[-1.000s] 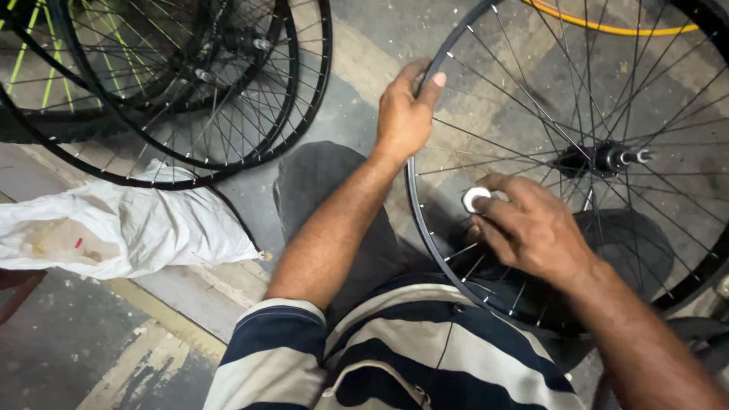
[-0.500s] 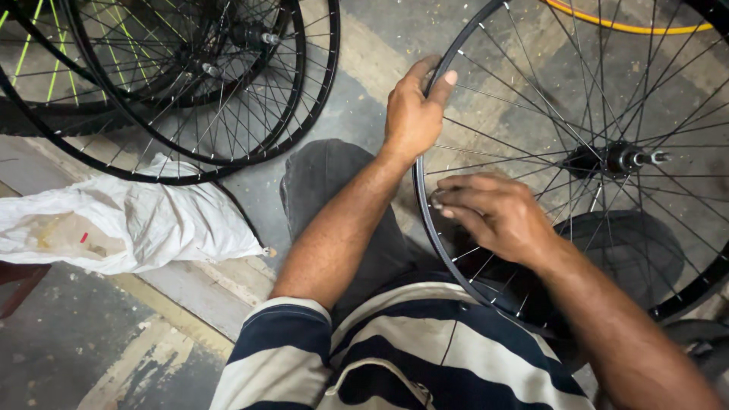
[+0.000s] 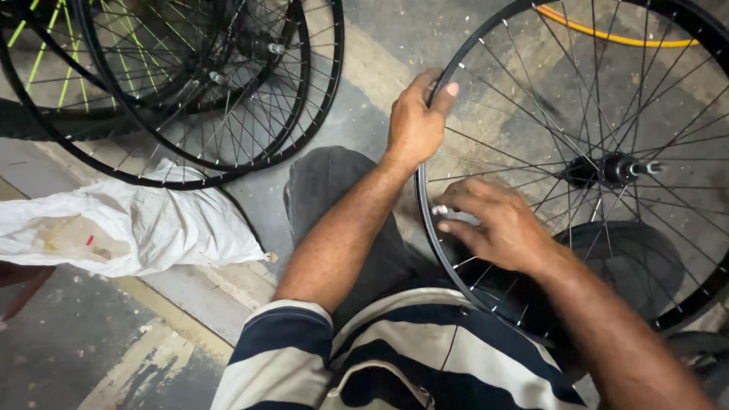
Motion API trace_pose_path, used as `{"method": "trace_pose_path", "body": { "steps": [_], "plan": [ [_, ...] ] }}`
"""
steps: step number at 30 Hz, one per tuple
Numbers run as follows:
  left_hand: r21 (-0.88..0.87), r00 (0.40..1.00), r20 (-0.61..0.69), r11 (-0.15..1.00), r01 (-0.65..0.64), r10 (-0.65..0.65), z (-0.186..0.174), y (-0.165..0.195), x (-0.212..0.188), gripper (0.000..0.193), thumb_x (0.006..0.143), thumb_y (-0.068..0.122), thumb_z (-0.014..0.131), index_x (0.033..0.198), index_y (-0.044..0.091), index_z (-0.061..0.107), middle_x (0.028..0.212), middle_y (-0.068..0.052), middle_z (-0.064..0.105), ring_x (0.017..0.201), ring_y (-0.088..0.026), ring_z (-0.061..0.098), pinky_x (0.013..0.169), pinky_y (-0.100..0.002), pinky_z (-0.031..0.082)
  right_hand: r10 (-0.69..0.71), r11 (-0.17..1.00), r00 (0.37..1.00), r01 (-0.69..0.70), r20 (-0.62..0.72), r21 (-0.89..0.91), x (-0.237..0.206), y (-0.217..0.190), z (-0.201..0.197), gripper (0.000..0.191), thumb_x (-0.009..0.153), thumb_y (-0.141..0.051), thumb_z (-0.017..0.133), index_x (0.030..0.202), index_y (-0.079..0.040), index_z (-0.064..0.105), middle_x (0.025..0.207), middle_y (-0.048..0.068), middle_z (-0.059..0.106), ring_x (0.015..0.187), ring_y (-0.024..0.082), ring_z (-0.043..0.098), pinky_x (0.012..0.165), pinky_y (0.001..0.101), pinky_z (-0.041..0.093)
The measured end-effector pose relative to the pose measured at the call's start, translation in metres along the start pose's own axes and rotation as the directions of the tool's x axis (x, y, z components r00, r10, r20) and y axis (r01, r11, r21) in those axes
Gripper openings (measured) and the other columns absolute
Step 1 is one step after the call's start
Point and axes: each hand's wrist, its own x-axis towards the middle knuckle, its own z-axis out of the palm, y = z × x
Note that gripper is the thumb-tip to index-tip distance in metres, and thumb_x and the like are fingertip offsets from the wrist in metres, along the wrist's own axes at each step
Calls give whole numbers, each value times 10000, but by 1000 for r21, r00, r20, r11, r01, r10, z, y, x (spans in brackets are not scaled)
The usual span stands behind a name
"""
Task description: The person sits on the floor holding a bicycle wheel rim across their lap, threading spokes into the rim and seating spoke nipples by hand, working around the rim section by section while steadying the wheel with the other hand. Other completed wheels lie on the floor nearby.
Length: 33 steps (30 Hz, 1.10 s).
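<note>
Nearest the camera, a striped shirt [image 3: 395,364] in dark blue and white fills the lower edge; dark trousers [image 3: 334,190] cover the knee above it. 1 bicycle wheel [image 3: 456,258], black-rimmed and without a tyre, stands against the person's lap at the right, its hub and axle [image 3: 615,168] right of centre among thin steel spokes [image 3: 524,114].

The right hand [image 3: 501,228] lies on the near arc of the rim, fingers curled and pinching a small bright metal piece [image 3: 440,210] against the rim's inner face; what the piece is cannot be told. The left hand [image 3: 416,121] closes around the rim higher up, thumb [image 3: 444,95] laid over the outer edge, steadying the wheel.

Judged from this pose, the work at the rim goes best if the left grip keeps the wheel from rolling while the right fingers work only at the one spot, square to the rim.

On the concrete floor [image 3: 91,357] at the left lies a crumpled white bag [image 3: 129,224], near the knee. Beyond it, toward the far left corner, at least 2 more spoked wheels [image 3: 197,91] lie overlapped. A yellow hoop [image 3: 607,34] shows at the far right edge.
</note>
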Motion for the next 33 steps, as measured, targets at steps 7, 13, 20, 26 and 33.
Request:
{"method": "trace_pose_path", "body": {
  "steps": [7,13,20,26,33],
  "plan": [
    [-17,1000,-7,1000,12,-12,5,1,0,494,944,341,700,1300,3,651,1124,-194,769,1052,-282,753,912,-371,564,380,888,917,-327,118,-323,11,-4,7,422,763,-153,817,1164,-80,705,967,112,705,890,331,700,773,444,552],
    [12,997,8,997,74,-75,1,2,2,499,928,343,697,1304,20,653,1072,-191,778,984,-277,762,874,-368,568,-28,995,995,37,-94,93,10,-9,6,330,730,-150,821,1039,-107,714,950,117,666,903,342,687,787,427,554],
    [36,1000,-16,999,-20,21,5,1,1,467,940,330,711,1282,14,672,1126,-212,760,1059,-327,730,912,-390,550,266,911,964,-250,5,-327,6,0,13,443,693,-164,860,1103,-76,721,918,129,684,877,357,668,781,467,529],
    [11,1000,-22,1000,-12,12,4,-4,3,483,942,342,695,1292,11,658,1169,-207,748,1093,-325,736,932,-387,557,176,983,984,-177,11,56,6,-1,12,278,791,-230,845,1009,-136,699,956,86,710,936,285,717,826,395,558],
    [42,1000,-8,999,3,-2,4,-4,2,484,937,344,701,1287,13,663,1152,-209,749,1076,-340,731,930,-399,552,29,999,996,-25,-86,42,5,4,15,365,716,-107,844,1053,-80,706,940,116,683,888,327,699,805,421,543]
  ]
}}
